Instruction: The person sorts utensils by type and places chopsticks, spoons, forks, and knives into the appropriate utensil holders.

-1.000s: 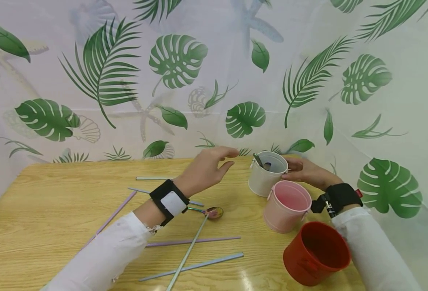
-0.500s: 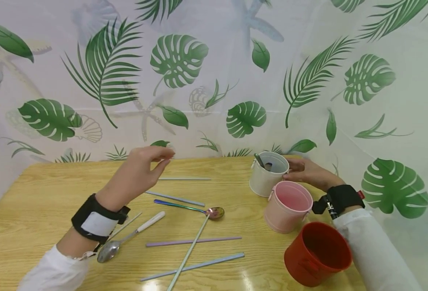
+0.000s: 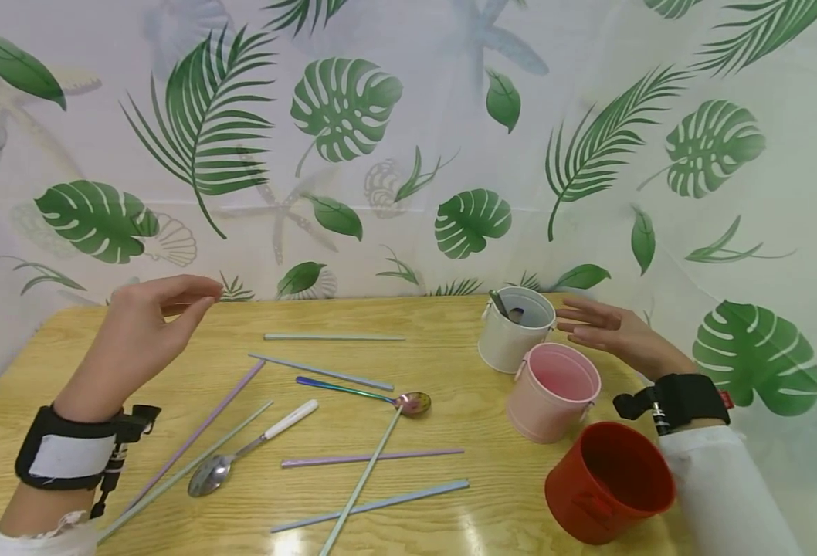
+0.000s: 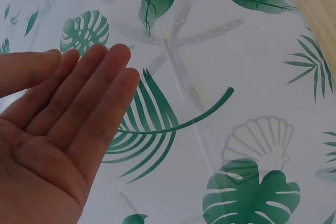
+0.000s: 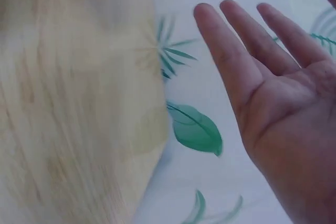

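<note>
My left hand hovers over the left part of the table, its fingers extended and holding nothing; the left wrist view shows the bare palm. At the right, my right hand is raised just beside the white bucket, fingers spread and nothing in them. Inside that bucket lean a dark-handled utensil and another piece, mostly hidden by the wall. A pink bucket stands in front of the white one, and a red bucket nearest me.
Across the table lie a rainbow metallic spoon, a white-handled spoon, and several chopsticks, among them a purple one, a blue one and a green one. A leaf-printed cloth hangs behind the table.
My left hand has swung from near the white bucket to the far left, uncovering spoons and chopsticks. My right hand has let go of the white bucket and drawn slightly right.
</note>
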A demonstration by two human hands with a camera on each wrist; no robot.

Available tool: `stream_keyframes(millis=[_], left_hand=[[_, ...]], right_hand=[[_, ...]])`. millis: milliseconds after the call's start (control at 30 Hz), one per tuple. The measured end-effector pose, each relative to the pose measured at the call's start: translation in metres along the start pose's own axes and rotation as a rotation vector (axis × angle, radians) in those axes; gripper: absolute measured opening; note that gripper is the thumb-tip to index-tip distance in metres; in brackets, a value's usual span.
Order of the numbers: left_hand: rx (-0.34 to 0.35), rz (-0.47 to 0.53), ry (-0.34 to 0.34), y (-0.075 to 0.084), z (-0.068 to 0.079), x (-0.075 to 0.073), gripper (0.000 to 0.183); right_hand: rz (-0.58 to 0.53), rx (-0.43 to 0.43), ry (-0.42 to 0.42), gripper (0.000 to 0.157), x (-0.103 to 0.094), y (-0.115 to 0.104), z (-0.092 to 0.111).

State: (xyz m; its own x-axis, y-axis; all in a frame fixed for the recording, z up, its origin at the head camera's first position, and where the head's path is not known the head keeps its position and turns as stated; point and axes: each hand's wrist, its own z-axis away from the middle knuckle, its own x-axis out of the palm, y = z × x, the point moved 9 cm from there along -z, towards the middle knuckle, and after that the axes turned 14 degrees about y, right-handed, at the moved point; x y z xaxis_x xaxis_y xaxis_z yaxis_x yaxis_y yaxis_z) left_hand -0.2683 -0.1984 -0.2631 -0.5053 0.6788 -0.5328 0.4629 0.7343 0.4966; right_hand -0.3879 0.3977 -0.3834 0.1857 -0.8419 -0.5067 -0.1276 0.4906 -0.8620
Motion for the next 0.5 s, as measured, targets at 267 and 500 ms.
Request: stream_keyframes(millis=[267, 500], left_hand=[[-0.027, -0.063, 0.035, -0.017, 0.000, -0.020, 0.022], [-0.053, -0.075, 0.031, -0.024, 0.001, -0.024, 0.021]], right_hand=[[-0.036, -0.035, 0.026, 0.045, -0.010, -0.006, 0.029], [-0.079, -0.075, -0.006, 0.046, -0.008, -0.013, 0.058]])
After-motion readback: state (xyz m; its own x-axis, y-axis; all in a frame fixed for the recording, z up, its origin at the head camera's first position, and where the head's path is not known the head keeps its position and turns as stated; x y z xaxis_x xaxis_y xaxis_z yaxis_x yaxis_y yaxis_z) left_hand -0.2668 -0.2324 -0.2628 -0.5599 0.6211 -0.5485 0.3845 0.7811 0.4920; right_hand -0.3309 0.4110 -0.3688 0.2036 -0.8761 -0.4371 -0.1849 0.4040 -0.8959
